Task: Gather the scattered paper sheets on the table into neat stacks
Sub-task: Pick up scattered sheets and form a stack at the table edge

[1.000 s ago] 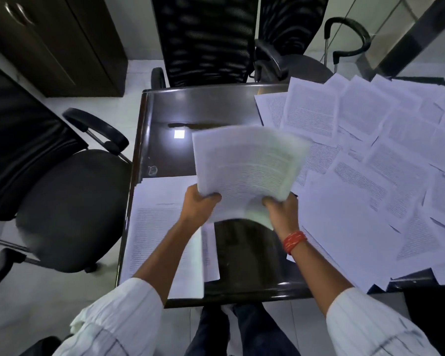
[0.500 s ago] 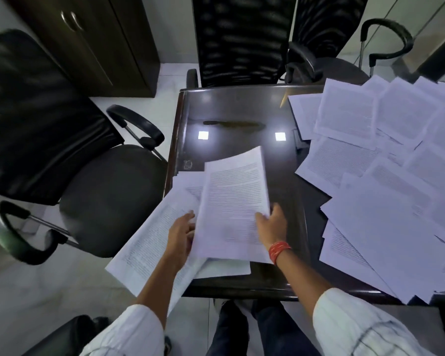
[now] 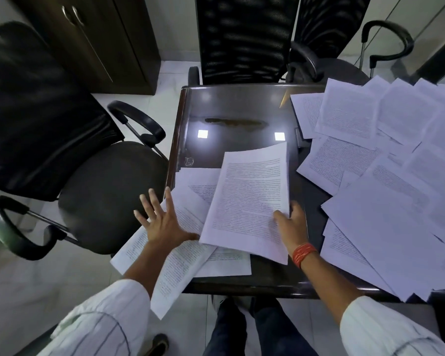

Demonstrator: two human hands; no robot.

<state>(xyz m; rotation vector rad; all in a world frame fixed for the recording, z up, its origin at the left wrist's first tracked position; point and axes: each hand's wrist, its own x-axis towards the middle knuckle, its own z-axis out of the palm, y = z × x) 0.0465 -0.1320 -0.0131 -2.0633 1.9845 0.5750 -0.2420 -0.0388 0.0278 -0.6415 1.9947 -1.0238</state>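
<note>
Now: two hands at the near-left corner of a dark glossy table [image 3: 237,111].

Right hand [image 3: 292,223], red thread band at wrist, grips the right edge of a sheaf of printed sheets [image 3: 249,199], lifted and tilted. Left hand [image 3: 162,219] lies flat, fingers spread, on lower sheets [image 3: 175,255] overhanging the table's left edge. Bare tabletop beyond the sheaf; scattered sheets [image 3: 385,181] cover the right side. Print too small to read. Office chair [image 3: 70,160] stands close on the left.

Black office chairs [image 3: 70,160], dark cabinet [image 3: 93,39]
</note>
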